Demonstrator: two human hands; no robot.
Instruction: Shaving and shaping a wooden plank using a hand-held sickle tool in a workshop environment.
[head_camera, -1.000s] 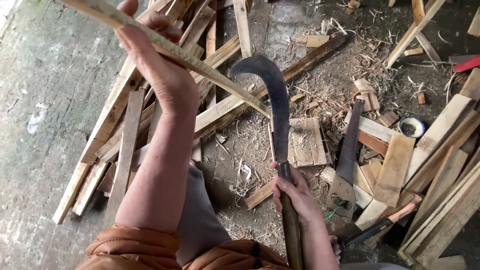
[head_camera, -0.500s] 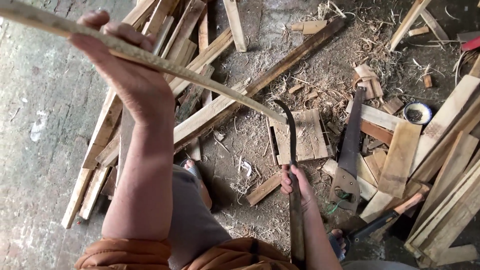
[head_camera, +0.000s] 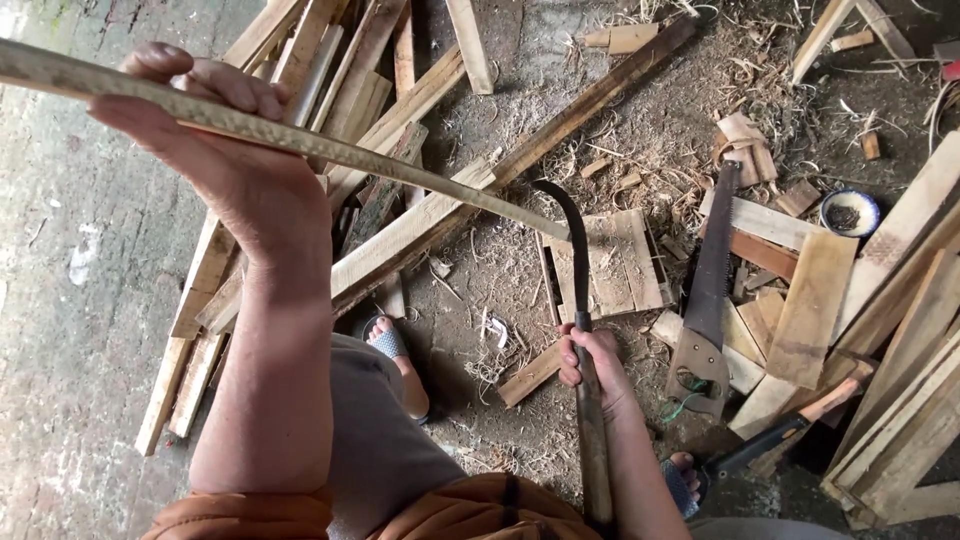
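Head view showed the left hand (head_camera: 215, 150) gripping a thin wooden strip (head_camera: 400, 165), the right hand (head_camera: 590, 365) clenched around a curved knife (head_camera: 575, 260).

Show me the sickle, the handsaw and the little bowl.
sickle (head_camera: 572, 250), head view, on the curved blade
handsaw (head_camera: 712, 270), head view, middle of the blade
bowl (head_camera: 849, 212), head view, on its blue-and-white rim

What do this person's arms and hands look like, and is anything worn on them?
Both arms are bare from the upper arm down, with no gloves, rings or watch visible on the left hand or right hand. Orange sleeves bunch at the frame's bottom edge.
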